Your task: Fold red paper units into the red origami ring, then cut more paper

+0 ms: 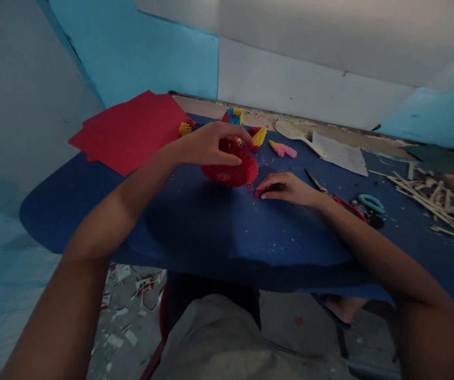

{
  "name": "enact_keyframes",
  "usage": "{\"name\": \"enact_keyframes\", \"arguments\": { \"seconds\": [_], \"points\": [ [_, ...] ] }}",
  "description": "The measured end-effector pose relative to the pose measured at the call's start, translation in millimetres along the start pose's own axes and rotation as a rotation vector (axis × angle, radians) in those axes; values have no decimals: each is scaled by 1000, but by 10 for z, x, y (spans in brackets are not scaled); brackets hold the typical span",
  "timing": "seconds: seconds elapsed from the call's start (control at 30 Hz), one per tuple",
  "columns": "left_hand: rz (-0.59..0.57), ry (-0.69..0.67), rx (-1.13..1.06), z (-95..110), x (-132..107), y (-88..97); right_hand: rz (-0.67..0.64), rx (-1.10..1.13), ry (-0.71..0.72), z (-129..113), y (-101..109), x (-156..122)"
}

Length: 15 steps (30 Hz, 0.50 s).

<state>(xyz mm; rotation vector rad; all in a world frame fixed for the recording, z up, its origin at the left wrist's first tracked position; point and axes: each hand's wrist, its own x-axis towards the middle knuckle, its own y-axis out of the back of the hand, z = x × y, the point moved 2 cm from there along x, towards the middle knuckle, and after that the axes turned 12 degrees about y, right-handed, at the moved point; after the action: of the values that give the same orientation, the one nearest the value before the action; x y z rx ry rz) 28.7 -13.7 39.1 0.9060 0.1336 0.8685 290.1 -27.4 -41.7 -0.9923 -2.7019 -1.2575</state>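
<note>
My left hand reaches over a round, hollow red piece of folded-paper modules, like a 3D origami bowl. Its fingers and thumb curl about the upper edge, holding it on the blue table. Just to the right, my right hand is closed in a pinch, low over the tabletop. Between its fingertips is a small red folded paper piece, partly hidden. Another small red piece lies by the bowl's lower edge.
Red paper sheets lie at the left. Behind are a yellow-and-red paper piece, a pink one and a cream fly-swatter-shaped item. Red-handled scissors, blue-handled tool and thin sticks lie right.
</note>
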Motion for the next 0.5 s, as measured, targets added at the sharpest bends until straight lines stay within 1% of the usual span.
{"name": "enact_keyframes", "arguments": {
  "seconds": [0.13, 0.2, 0.27, 0.4, 0.47, 0.5],
  "points": [
    [-13, 13, 31, 32, -33, -30, -49, -113, 134, -4, -57, 41],
    [-15, 19, 38, 42, -43, -36, -17, -156, 155, -12, -61, 53],
    [-13, 10, 36, 45, -47, -33, 66, -133, 130, -14, -52, 62],
    [2, -21, 40, 37, -43, -28, 292, 64, 7, -5, 5, 115],
    [28, 2, 27, 27, -32, -44, 403, 122, -10, -13, 50, 171],
    [51, 35, 9, 17, -24, -57, 451, 140, -6, -21, 73, 204]
  ]
}}
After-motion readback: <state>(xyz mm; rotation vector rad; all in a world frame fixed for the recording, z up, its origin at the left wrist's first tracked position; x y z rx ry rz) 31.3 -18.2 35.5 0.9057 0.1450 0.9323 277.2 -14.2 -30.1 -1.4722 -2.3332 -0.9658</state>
